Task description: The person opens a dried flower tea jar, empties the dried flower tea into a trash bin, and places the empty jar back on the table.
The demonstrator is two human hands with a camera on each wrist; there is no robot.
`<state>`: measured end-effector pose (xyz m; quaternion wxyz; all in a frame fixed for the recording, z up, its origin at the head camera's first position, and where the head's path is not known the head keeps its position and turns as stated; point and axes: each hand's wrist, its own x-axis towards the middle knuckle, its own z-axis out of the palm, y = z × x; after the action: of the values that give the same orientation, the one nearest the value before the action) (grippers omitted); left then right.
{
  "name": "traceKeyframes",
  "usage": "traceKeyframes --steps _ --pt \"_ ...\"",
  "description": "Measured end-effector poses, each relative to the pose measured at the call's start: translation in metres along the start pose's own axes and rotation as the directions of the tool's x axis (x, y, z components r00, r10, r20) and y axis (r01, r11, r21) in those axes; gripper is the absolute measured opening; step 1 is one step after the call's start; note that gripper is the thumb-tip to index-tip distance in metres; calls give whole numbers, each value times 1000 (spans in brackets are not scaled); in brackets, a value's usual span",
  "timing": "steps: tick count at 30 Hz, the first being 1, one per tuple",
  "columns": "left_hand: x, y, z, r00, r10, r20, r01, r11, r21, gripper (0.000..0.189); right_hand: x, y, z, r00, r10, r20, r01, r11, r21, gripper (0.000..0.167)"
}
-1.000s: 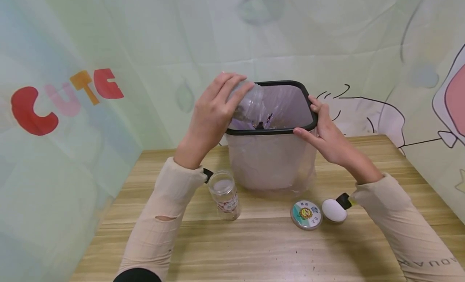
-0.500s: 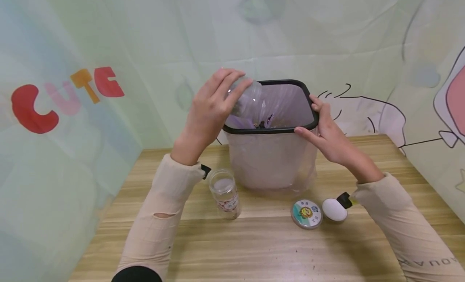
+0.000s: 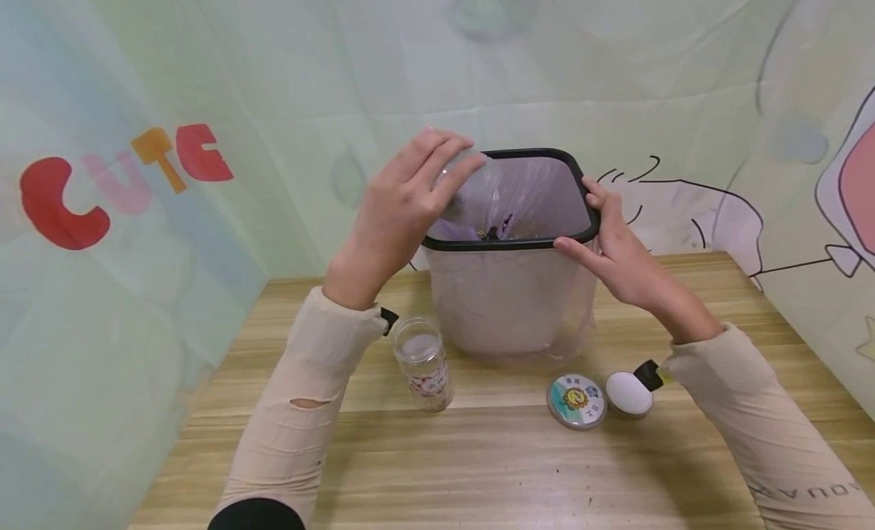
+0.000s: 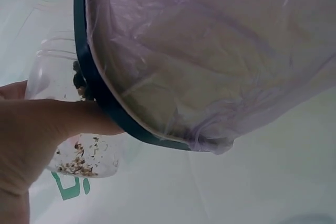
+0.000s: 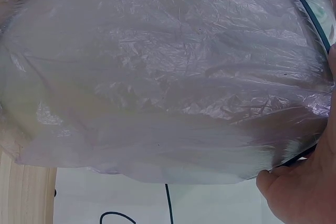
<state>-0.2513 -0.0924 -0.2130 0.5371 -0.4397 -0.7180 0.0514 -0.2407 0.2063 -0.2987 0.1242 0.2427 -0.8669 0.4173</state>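
Note:
My left hand [image 3: 406, 192] grips a clear plastic jar [image 4: 79, 156], tipped over the mouth of a lined trash bin. Small brown and dark bits cling inside the jar in the left wrist view. The bin [image 3: 513, 302] is pale, with a black rim [image 3: 506, 245] and a thin translucent bag around it. My right hand [image 3: 625, 260] holds the bin's right rim, thumb in front and fingers behind. Inside the bin lie dark scraps [image 3: 491, 233]. A second clear jar [image 3: 425, 370] with a red-and-white label stands lidless, upright by my left wrist.
Two lids lie on the wooden table [image 3: 465, 469] in front of the bin: a printed one [image 3: 576, 402] and a white one [image 3: 630, 394] beside my right wrist. Dark crumbs dot the table's front part. A patterned cloth [image 3: 307, 97] hangs behind.
Between the earlier frames my left hand rises slightly with the jar, then shifts a little to the right. My right hand stays on the rim, and the second jar and lids stay put.

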Motion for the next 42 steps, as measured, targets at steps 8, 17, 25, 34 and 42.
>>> traceKeyframes --steps 8,17,25,34,42 --pt "-1 -1 -2 999 -10 42 10 1000 1 39 -1 -2 0 1000 3 5 -3 1000 9 90" --pt "-1 2 -2 999 25 29 -26 1000 7 38 -3 -2 0 1000 3 4 -3 1000 10 90" --pt "-2 4 1 998 67 8 -67 996 51 39 -3 -3 0 1000 1 -2 -1 1000 3 89" --pt "2 7 2 995 97 3 -97 993 68 38 -3 -3 0 1000 -3 4 3 1000 17 89" --pt "0 4 1 998 64 29 -66 997 52 39 -2 0 0 1000 -6 -2 6 1000 4 87"
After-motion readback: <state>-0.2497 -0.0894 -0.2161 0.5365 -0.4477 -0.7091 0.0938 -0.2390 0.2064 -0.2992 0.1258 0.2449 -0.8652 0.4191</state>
